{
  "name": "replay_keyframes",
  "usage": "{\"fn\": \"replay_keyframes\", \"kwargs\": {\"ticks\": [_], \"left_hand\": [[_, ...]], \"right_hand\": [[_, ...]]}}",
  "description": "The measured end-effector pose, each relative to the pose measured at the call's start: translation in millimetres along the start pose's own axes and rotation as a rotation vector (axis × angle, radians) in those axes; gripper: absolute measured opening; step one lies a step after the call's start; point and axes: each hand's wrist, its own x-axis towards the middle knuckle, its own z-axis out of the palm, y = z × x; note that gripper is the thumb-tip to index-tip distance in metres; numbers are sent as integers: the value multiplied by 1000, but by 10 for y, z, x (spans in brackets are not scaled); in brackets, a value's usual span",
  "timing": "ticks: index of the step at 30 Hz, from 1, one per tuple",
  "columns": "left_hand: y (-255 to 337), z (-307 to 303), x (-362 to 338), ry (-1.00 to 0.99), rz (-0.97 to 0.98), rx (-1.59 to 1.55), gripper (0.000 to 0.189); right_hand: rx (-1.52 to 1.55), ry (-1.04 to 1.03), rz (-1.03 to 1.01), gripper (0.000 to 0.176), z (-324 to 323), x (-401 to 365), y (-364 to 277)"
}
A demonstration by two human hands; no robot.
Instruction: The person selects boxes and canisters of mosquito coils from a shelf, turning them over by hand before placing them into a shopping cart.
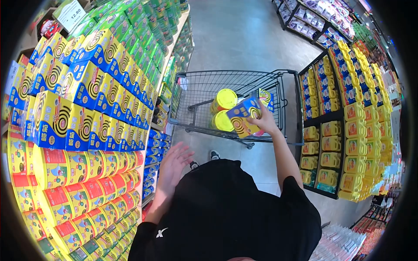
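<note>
Blue-and-yellow box [242,116] sits gripped in right hand [266,123] over cart [191,89] holding yellow-lidded tubs [224,99] (left hand [174,165] spread open).

Cart [204,89] stands ahead of the person, in the aisle between the left shelving [176,37] and the right shelving [324,117]. Two cans [224,99] sit inside the cart. Right hand [265,124] holds a box [243,116] over the cart's near rim, just beside the cans. Left hand [174,165] hangs free and spread, near the left shelving, behind the cart.
</note>
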Motion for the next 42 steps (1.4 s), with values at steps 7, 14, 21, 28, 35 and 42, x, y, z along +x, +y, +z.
{"fn": "replay_keyframes", "kwargs": {"ticks": [7,14,21,28,35,42], "left_hand": [[229,133,314,92,30,328,65],[302,24,180,98,138,163,82],[288,-279,8,217,81,-225,50],[246,-363,11,280,8,-149,58],[268,-313,-54,433,-101,103,72],[155,-348,-134,411,166,113,48]], "right_hand": [[-226,-294,-825,107,76,-426,-1853],[-261,-432,-1027,109,486,-486,-2394],[68,-485,-674,92,866,-555,-2351],[653,-888,-286,57,1177,-381,-2167],[847,-964,-40,46,1249,-345,-2003],[1222,-1094,162,53,1274,-250,-1622]]}}
